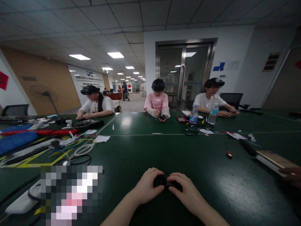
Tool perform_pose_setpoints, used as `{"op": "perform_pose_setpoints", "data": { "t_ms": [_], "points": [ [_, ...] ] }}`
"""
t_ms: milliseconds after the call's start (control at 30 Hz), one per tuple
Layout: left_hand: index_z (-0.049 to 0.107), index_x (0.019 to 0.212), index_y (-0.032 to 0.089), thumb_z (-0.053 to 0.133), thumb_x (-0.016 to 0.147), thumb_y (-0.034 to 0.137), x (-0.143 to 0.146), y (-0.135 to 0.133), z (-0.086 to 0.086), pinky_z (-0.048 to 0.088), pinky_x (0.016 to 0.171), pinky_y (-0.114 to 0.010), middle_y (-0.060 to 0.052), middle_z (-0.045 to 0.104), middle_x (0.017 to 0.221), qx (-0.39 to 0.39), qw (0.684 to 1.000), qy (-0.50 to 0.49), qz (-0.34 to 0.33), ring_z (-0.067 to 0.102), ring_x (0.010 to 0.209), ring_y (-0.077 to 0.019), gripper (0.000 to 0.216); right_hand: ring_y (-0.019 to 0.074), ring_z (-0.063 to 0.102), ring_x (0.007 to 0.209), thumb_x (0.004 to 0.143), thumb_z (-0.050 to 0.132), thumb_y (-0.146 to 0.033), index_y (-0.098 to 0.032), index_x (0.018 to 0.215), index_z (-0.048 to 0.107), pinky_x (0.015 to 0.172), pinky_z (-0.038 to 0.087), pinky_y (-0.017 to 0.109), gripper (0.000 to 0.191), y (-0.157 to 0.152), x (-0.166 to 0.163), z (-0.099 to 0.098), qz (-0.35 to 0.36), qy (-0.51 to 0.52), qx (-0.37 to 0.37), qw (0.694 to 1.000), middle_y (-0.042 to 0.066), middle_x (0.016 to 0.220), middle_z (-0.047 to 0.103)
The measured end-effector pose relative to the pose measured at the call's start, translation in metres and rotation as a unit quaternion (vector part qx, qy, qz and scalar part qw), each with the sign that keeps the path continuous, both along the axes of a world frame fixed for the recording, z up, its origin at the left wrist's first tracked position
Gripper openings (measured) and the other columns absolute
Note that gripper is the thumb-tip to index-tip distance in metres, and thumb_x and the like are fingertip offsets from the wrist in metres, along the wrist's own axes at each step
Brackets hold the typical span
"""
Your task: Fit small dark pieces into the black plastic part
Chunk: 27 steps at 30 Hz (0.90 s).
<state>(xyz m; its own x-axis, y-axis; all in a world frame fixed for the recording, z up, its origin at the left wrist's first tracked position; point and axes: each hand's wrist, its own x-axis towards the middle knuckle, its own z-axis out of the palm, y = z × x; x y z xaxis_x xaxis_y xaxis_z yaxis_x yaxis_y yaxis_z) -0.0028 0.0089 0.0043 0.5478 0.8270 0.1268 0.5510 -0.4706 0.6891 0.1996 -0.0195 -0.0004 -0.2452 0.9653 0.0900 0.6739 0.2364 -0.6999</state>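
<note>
A small black device [167, 181] sits between my two hands just above or on the green table [131, 157]; its exact kind cannot be made out. My left hand [150, 185] is closed around its left end, thumb in front and fingers behind. Gripping the other end is my right hand [185, 188], with its thumb and fingers curled over the black surface. Much of the device is hidden under my fingers.
Cables [82, 150], a blue tray [17, 141] and a white power strip [25, 196] crowd the left. Two water bottles [213, 114] stand further back. A small red-and-black object [229, 154] lies right, near another person's hand [293, 174]. Three people sit opposite.
</note>
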Motion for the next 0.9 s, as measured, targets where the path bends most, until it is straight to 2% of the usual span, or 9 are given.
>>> {"op": "perform_pose_setpoints", "data": {
  "t_ms": [500, 733, 900],
  "points": [
    [0.056, 0.111, 0.021, 0.063, 0.074, 0.023, 0.0006, 0.0014, -0.0031, 0.041, 0.090, -0.033, -0.006, 0.058, 0.109, 0.031, 1.000, 0.007, 0.000, 0.051, 0.102, -0.0222, 0.038, 0.0226, 0.054, 0.107, 0.078, 0.058, -0.027, -0.029, 0.098, 0.065, 0.094, 0.038, 0.038, 0.022, -0.0010, -0.0004, 0.0025, 0.006, 0.000, 0.007, 1.000, 0.002, 0.112, 0.062],
    [0.053, 0.119, 0.021, 0.063, 0.075, 0.028, 0.0007, 0.0005, -0.0033, 0.041, 0.091, -0.034, -0.007, 0.056, 0.114, 0.016, 1.000, 0.009, 0.007, 0.050, 0.104, -0.0229, 0.045, 0.0221, 0.053, 0.107, 0.078, 0.058, -0.026, -0.030, 0.098, 0.065, 0.094, 0.039, 0.038, 0.022, -0.0011, 0.0001, 0.0014, 0.007, 0.005, 0.011, 1.000, 0.002, 0.112, 0.062],
    [0.055, 0.117, 0.022, 0.062, 0.077, 0.027, 0.0015, -0.0005, -0.0009, 0.041, 0.092, -0.034, -0.005, 0.056, 0.112, 0.021, 1.000, 0.015, 0.003, 0.050, 0.103, -0.0223, 0.041, 0.0219, 0.053, 0.108, 0.078, 0.057, -0.028, -0.031, 0.099, 0.064, 0.094, 0.038, 0.038, 0.022, -0.0011, 0.0006, 0.0001, 0.005, 0.001, 0.009, 1.000, 0.001, 0.112, 0.061]
  ]
}}
